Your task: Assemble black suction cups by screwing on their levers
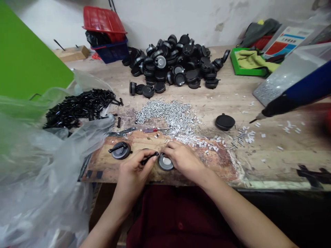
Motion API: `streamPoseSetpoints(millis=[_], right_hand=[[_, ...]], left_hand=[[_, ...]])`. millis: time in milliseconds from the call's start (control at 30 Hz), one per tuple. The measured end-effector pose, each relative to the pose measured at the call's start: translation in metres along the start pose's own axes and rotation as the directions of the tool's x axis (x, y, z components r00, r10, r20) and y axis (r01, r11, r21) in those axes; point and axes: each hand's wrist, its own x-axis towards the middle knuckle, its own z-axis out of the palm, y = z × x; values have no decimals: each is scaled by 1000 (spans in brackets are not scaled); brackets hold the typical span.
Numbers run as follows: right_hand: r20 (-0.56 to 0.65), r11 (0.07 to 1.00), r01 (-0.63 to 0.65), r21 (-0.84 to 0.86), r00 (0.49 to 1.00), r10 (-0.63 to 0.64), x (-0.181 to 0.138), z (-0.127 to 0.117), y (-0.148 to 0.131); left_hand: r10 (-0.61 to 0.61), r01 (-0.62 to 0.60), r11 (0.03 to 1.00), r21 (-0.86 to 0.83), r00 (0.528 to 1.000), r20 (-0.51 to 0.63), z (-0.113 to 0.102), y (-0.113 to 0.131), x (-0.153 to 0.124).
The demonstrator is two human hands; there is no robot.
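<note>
Between the thumb and fingers of my left hand (138, 167) is a small black plastic lever (148, 159). My right hand (183, 156) bends over a round black disc (165, 162) with a pale centre, its fingertips together at the disc's far edge; whether they pinch a small part is hidden. Left of my hands lies another round disc (121, 151) with a black lever across its top. Just beyond my fingers spread a pile of silver screws (162, 111) and small white plastic pieces (186, 132). A screwdriver (151, 130) with a red and clear handle lies beside the screws.
A heap of black round parts (176, 62) stands at the back. Black levers (80, 108) lie on a plastic bag at left. A blue power screwdriver (284, 98) juts in from the right, near a single black disc (224, 122). A green tray (248, 71) holds a yellow cloth.
</note>
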Motion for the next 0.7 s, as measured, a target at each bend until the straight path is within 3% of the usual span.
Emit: streamPoseSetpoints(millis=[133,333,700], right_hand=[[-83,985,-143,99,985,151,-20,1,6],[-247,939,9,345,966,81,-41,9,24],[-417,898,132,421,907,62,-44,24,32]], left_hand=[[137,-139,990,24,988,70,13,1,0],[235,-252,964,90,958,162,30,6,1],[384,-422,879,222,902,195,43,12,3]])
